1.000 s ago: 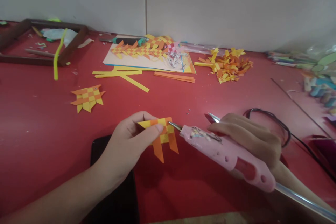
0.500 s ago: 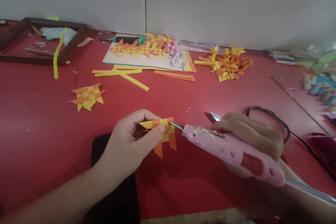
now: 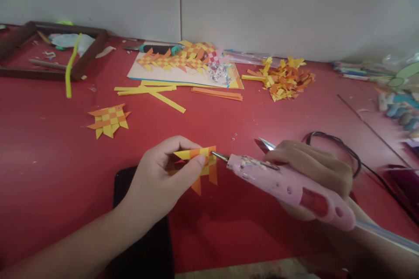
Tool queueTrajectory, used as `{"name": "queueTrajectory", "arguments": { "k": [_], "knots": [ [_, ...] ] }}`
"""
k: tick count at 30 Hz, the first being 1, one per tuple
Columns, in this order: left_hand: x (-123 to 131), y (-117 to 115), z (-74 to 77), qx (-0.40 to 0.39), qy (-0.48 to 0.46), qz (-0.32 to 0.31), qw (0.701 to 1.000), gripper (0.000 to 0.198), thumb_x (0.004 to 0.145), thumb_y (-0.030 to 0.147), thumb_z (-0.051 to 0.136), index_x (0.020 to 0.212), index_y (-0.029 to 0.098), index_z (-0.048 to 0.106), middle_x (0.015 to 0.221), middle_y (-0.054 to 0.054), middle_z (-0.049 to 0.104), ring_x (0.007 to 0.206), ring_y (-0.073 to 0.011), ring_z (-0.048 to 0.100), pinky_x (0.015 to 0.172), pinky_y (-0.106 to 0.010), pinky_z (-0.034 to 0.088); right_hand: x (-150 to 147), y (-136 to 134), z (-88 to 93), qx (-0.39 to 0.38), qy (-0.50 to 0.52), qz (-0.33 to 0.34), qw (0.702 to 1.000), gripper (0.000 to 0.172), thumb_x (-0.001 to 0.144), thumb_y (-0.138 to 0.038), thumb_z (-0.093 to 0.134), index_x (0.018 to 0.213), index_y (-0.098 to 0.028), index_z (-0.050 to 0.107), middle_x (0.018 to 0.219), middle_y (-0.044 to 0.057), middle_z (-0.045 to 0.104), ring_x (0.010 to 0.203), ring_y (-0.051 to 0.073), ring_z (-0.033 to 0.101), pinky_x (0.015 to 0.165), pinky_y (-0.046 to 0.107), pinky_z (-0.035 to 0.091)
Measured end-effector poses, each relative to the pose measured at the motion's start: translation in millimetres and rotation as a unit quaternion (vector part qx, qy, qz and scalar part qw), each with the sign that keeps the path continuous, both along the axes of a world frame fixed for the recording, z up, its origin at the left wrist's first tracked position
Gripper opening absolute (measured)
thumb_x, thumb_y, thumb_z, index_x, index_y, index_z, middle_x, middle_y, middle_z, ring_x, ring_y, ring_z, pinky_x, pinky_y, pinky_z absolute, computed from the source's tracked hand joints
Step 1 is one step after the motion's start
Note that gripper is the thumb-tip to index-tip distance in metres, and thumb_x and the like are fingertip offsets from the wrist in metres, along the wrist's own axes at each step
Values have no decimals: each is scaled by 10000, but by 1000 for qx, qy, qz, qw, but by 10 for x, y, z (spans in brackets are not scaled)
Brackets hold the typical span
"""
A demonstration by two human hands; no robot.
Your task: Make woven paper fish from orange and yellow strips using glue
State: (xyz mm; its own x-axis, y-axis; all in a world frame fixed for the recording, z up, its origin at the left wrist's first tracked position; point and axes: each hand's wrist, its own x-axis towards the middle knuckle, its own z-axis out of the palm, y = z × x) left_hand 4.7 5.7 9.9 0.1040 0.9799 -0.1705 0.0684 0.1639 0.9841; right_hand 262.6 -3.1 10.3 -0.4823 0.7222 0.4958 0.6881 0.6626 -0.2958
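One red table (image 3: pixel 209 244): front edge shows low in the view; rear edge meets a pale wall (image 3: pixel 262 8).
Rear strip of table: brown frame (image 3: pixel 32 73) at far left, card sheet (image 3: pixel 157 77) bearing woven fish (image 3: pixel 176 62) near the centre, heap of paper scraps (image 3: pixel 286 80) to its right.
Room for moving: red surface shows between the hands and the yellow strips (image 3: pixel 147 90) and orange strips (image 3: pixel 216 93); two tiny beads (image 3: pixel 234 137) lie within it.
Side limits: checkered paper fish (image 3: pixel 111 117) beyond the left hand (image 3: pixel 166 178), to its left; black cable (image 3: pixel 347 145) curving near the right hand (image 3: pixel 310 168); black flat object (image 3: pixel 144 235) under the left forearm.
Left hand pose: forearm slopes up from lower left; thumb lies on top, fingers curl behind.
Right hand pose: forearm enters from lower right; fingers curl around the pink glue gun (image 3: pixel 268 178), partly hidden behind it. Pointed metal tool (image 3: pixel 268 144) projects from the same hand.
Left grip: thumb and fingers pinch the woven paper piece (image 3: pixel 209 166).
Paper piece location: above the table, extending right past the thumb, orange tails hanging downward.
Nozzle (image 3: pixel 221 156): tip at the piece's upper right corner; contact cannot be told.
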Motion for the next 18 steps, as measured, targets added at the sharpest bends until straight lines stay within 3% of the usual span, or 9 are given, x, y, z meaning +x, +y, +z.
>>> {"name": "queueTrajectory", "arguments": {
  "k": [11, 18],
  "knots": [
    [-2, -9, 11, 7, 9, -3, 1000, 85, 794, 246, 703, 724, 213, 668, 682, 18, 661, 625, -125, 617, 554, -187, 479, -9, -14, -10, -8, 3, -12, 1000, 73, 906, -168, 529, 863, -201, 578, 671, -1, 549, 550, 126, 520, 528, 282, 377],
    [-6, -5, 8, 20, 24, 0, 1000, 83, 785, 253, 704, 722, 216, 665, 675, 21, 665, 611, -125, 623, 544, -184, 483, -19, -17, 25, -13, -1, -9, 1000, 85, 925, -191, 512, 928, -212, 595, 706, 14, 602, 586, 144, 583, 545, 287, 418]
  ]
}}
